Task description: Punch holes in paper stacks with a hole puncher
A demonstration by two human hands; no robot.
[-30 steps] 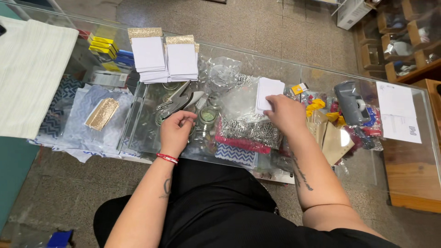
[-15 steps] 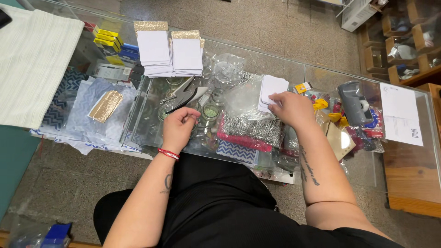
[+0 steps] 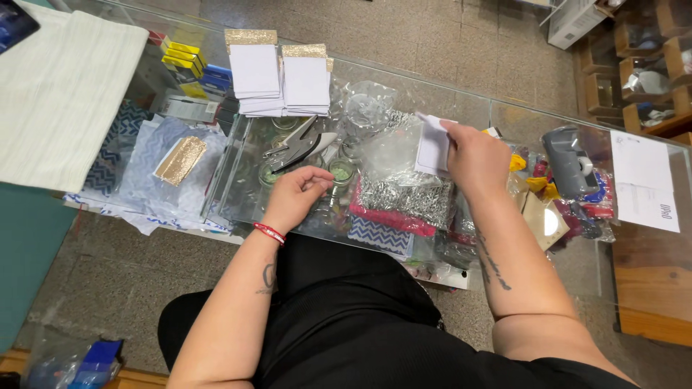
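My right hand (image 3: 474, 157) holds a small white card (image 3: 432, 144) upright over a clear plastic bag of small silver pieces (image 3: 405, 196) on the glass counter (image 3: 461, 108). My left hand (image 3: 297, 196) rests on the glass with its fingers curled together; whether it pinches something small I cannot tell. Just beyond it lie a metal hole punch (image 3: 297, 147) and small round jars (image 3: 342, 170). A red band circles my left wrist.
Two stacks of white cards with gold glitter tops (image 3: 280, 72) stand at the back. A gold glitter card (image 3: 180, 160) lies on blue tissue at left, beside a white cloth (image 3: 65, 94). A grey tape dispenser (image 3: 566, 161) and a paper sheet (image 3: 641, 180) sit at right.
My right hand has lifted the white card slightly and tilted it upright. My left hand has slid a little toward me and curled tighter.
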